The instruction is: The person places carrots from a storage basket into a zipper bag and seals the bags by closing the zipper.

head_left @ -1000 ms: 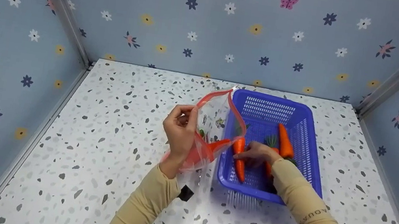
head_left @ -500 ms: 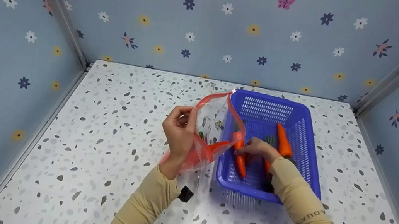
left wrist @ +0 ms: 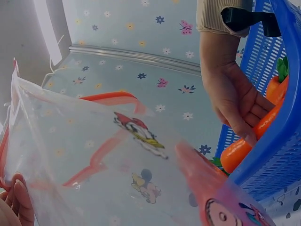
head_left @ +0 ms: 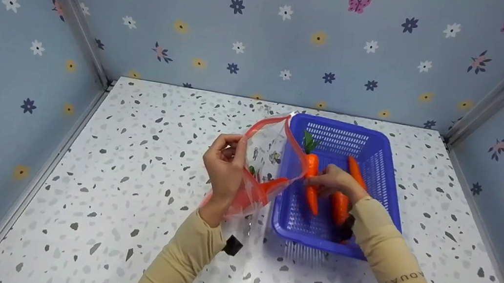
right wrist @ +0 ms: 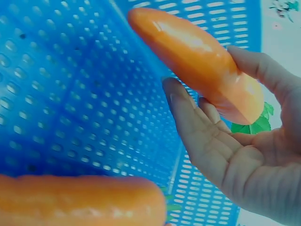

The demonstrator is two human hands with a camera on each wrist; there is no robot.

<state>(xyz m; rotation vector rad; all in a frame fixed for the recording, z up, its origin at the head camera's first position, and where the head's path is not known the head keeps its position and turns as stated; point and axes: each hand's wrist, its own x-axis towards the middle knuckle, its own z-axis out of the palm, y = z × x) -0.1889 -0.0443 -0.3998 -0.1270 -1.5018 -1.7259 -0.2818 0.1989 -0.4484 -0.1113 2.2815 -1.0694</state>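
Note:
My left hand (head_left: 227, 167) pinches the rim of a clear plastic bag (head_left: 297, 150) with red edging, which gapes wide. Cartoon figures are printed on the bag (left wrist: 94, 141). A red-orange shape (head_left: 274, 184) and a bit of green show through its lower part; what they are is unclear. My right hand (head_left: 337, 182) holds an orange carrot (head_left: 312, 167) with green leaves, thumb on one side and fingers on the other. In the right wrist view, this carrot (right wrist: 197, 56) is tilted within the blue basket (right wrist: 84, 94).
The blue plastic basket (head_left: 307, 240) stands right of the bag, nearly against it. Inside lie another carrot (head_left: 340, 208) under my right hand and one (head_left: 356, 171) farther right. Flowered panels (head_left: 258, 29) enclose the speckled table (head_left: 130, 169) at the back and sides.
My right hand has raised the carrot slightly off its place and moved it a little away from me; its leaves now show clear of the bag. The left hand keeps its pinch.

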